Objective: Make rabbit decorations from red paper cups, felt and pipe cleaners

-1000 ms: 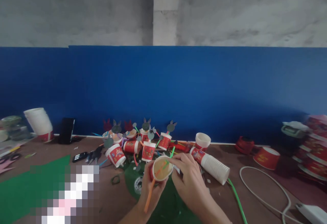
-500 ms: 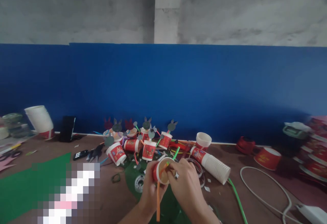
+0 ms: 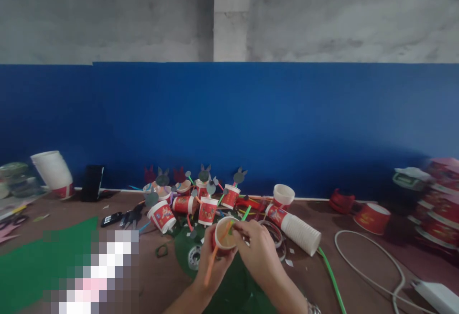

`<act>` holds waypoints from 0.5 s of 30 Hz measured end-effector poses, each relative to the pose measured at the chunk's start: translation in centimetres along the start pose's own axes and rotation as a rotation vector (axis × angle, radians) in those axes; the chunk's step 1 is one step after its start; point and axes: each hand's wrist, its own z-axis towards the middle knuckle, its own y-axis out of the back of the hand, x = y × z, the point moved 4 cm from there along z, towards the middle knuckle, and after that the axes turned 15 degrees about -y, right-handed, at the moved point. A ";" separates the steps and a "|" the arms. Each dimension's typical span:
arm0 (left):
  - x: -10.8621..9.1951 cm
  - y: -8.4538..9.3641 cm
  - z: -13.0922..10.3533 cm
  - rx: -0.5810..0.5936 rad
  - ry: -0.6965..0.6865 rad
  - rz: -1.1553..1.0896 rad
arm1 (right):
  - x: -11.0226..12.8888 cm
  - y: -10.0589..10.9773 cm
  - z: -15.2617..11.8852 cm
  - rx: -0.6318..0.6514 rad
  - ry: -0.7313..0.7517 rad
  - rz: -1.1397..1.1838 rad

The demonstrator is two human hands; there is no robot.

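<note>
A red and white paper cup (image 3: pixel 217 237) is tilted so that its open mouth faces me. My left hand (image 3: pixel 211 261) is wrapped round its side and base. An orange straw (image 3: pixel 211 262) runs from inside the cup out over the near rim and down across that hand. A green straw (image 3: pixel 246 213) sticks out beyond the far right rim, and its inner end shows inside the cup. The fingers of my right hand (image 3: pixel 255 247) are pinched at the right rim, on the green straw's inner end; the fingertips are partly hidden.
Decorated paper cups (image 3: pixel 184 204) with grey and red animal heads crowd behind my hands. A cup stack (image 3: pixel 301 233) lies to the right, beside a long green tube (image 3: pixel 332 276) and a white cable (image 3: pixel 369 252). A tape roll (image 3: pixel 194 257) and green sheet (image 3: pixel 71 242) are left.
The orange straw's outer end has swung left and towards the cup. The cup's mouth has turned slightly more towards me, with my right fingers still at its rim.
</note>
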 end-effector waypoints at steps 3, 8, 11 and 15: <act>0.4 -0.2 0.0 0.055 0.076 -0.083 | -0.5 1.4 0.5 -0.096 -0.030 0.191; -0.1 0.0 -0.4 0.003 0.178 -0.125 | -2.1 1.2 1.6 0.096 -0.146 0.038; -0.2 -0.4 -0.6 0.027 0.231 -0.182 | -2.9 -0.7 1.6 0.336 -0.192 0.082; 0.1 -1.0 -0.6 0.103 0.305 -0.209 | -3.6 -4.1 1.5 0.480 -0.264 0.441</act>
